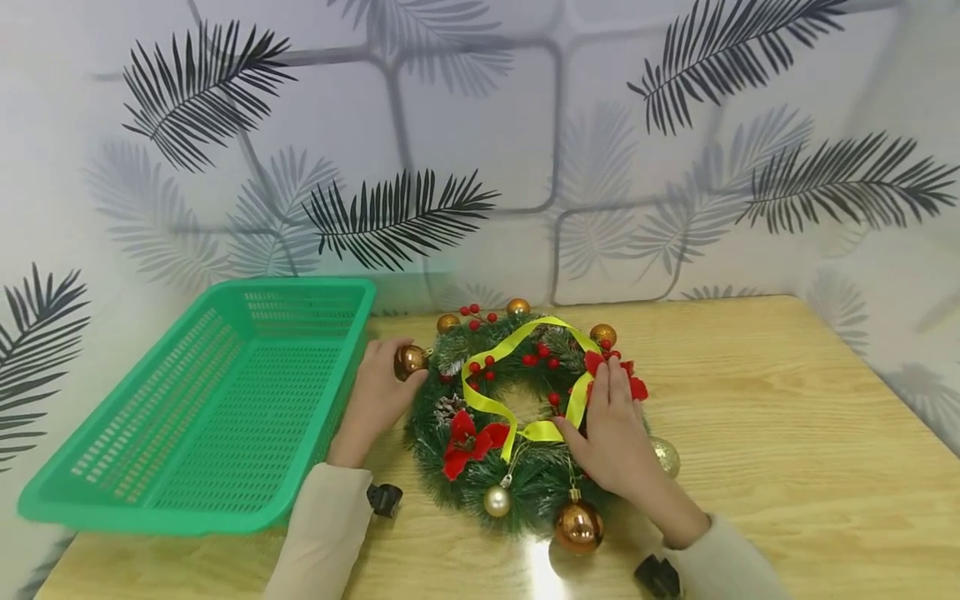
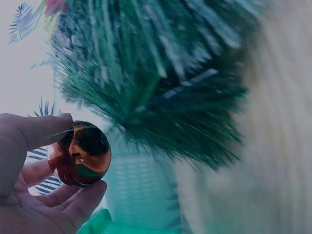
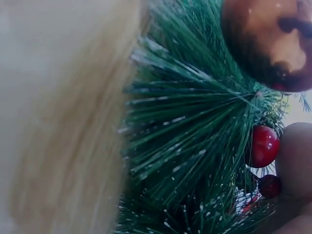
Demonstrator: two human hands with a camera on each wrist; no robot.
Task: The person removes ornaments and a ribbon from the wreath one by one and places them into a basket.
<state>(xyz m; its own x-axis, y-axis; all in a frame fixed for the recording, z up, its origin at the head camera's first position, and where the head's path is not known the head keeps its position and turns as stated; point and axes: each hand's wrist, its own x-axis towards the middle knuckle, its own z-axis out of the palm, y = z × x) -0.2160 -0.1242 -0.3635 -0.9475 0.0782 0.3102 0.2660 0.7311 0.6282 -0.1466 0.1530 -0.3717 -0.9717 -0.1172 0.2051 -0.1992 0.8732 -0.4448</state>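
Observation:
A green Christmas wreath (image 1: 450, 458) lies on the table, with red berries, pinecones and a red poinsettia (image 1: 467, 444) on it. At its left edge my left hand (image 1: 377, 398) holds a shiny copper bauble (image 1: 409, 360). In the left wrist view, thumb and fingers curl round this bauble (image 2: 87, 156) beside the pine needles (image 2: 180, 122). A yellow ribbon (image 1: 480, 404) lies looped over the top of the wreath. My right hand (image 1: 617, 437) rests on the wreath's right side with fingers extended, partly covering the ribbon and another red flower (image 1: 637, 387).
A green plastic basket (image 1: 360, 317) stands at the left, close to my left forearm. A copper bauble (image 1: 579, 527) and a small pearly one (image 1: 497, 501) hang at the wreath's front. A gold glitter bauble (image 1: 666, 457) sits behind my right wrist. A patterned wall covering (image 1: 480, 125) backs the wooden table (image 1: 787, 433).

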